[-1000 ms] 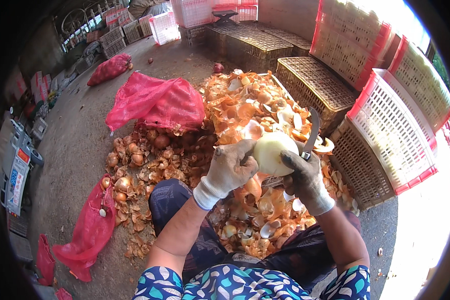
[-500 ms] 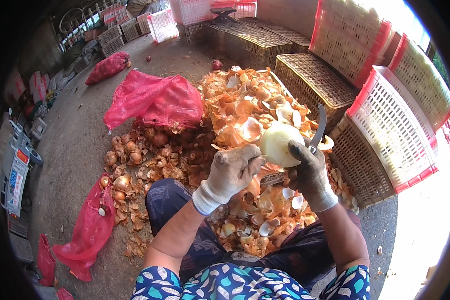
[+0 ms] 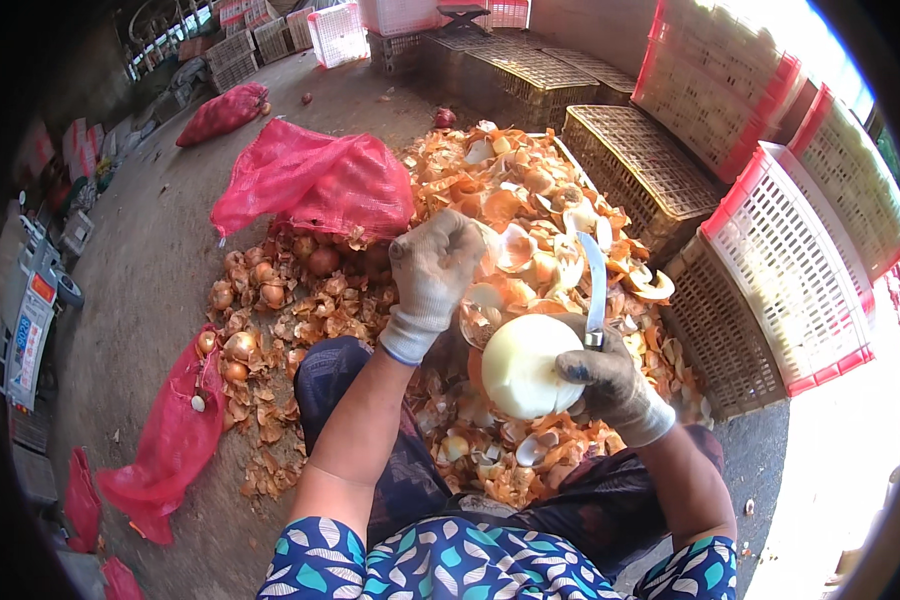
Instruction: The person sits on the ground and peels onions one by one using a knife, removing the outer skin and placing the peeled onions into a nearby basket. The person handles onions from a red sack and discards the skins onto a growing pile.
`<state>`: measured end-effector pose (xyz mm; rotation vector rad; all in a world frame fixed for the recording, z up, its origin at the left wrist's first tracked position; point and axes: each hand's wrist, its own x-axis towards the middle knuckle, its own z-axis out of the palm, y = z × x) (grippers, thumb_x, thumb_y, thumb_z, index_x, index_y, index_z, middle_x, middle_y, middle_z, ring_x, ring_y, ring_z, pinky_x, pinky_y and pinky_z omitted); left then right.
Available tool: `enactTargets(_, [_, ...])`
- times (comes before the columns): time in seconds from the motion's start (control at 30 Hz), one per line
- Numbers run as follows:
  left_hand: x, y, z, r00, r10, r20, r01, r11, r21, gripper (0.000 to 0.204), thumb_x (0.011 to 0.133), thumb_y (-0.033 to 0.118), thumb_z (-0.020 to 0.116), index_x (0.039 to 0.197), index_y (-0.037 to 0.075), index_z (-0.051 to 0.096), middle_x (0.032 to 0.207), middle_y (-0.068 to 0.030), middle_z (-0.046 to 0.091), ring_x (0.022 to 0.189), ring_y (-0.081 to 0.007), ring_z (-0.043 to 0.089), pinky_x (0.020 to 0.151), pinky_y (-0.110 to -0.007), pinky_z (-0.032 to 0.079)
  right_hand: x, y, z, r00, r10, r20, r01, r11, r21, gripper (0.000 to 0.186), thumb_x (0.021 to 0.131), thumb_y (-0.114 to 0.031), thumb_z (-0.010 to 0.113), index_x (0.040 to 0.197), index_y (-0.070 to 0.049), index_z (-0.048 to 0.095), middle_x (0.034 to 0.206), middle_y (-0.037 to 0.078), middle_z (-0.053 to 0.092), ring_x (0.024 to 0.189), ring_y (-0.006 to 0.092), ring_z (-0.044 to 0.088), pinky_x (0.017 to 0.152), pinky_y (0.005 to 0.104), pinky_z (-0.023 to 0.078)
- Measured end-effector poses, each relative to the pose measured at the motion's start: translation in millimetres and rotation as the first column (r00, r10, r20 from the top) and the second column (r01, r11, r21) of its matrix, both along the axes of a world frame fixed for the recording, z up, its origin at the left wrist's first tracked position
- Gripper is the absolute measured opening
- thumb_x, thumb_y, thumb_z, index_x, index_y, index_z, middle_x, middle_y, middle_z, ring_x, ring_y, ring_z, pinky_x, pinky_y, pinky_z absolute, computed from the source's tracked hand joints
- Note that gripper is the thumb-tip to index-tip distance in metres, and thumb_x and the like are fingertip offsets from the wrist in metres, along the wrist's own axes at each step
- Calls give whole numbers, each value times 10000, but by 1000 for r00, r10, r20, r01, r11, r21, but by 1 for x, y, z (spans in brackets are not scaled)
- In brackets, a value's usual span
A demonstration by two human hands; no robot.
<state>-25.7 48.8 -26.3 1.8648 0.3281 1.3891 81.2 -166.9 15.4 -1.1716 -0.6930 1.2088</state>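
The right hand (image 3: 615, 392) has an onion (image 3: 528, 370) and a knife (image 3: 597, 282) in its grip. The left hand (image 3: 435, 265) curls near peels (image 3: 510, 205); whether it holds anything is hard to tell.

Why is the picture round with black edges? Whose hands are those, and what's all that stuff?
A wide fisheye camera worn on a person's head took it, looking down, so straight edges bend near the rim. There's no robot: those are the person's own gloved hands. The right hand holds a peeled onion and a curved knife. The left hand is curled; I can't tell if it holds anything. Onion skins are heaped in front, with unpeeled onions to the left and plastic crates to the right.
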Motion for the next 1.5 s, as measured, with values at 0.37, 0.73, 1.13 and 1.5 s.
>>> enactTargets(0.37, [-6,-46,-17,615,-726,307,711,343,-613,510,991,253,534,1416,11,388,1288,-145,565,1131,-232,599,984,-366,488,27,3,-14,933,-220,-284,257,961,99,503,875,-310,630,1280,-48,487,807,63,630,523,111,557,477,269,491])
enactTargets(0.73, [9,-67,-4,917,-280,283,394,736,-550,440,774,-19,738,1150,56,522,1085,-34,607,948,-137,619,831,-261,539,18,-5,-7,-218,-361,907,31,926,376,231,809,-96,671,1013,-115,563,725,75,558,620,269,607,500,396,447])
enactTargets(1.13, [1,-64,0,980,122,-158,-115,992,54,546,719,269,852,1109,15,566,963,-91,629,906,-176,626,789,-327,511,13,0,-3,41,-70,997,287,956,55,147,873,-144,611,991,-72,560,655,52,534,528,209,551,462,341,417])
enactTargets(1.5, [3,-69,0,965,-117,-236,127,991,29,565,670,229,850,1123,44,568,950,-113,650,848,-252,664,764,-360,534,30,4,18,409,-438,800,122,896,428,528,736,-182,840,1188,-12,625,974,102,640,921,210,636,784,324,511])
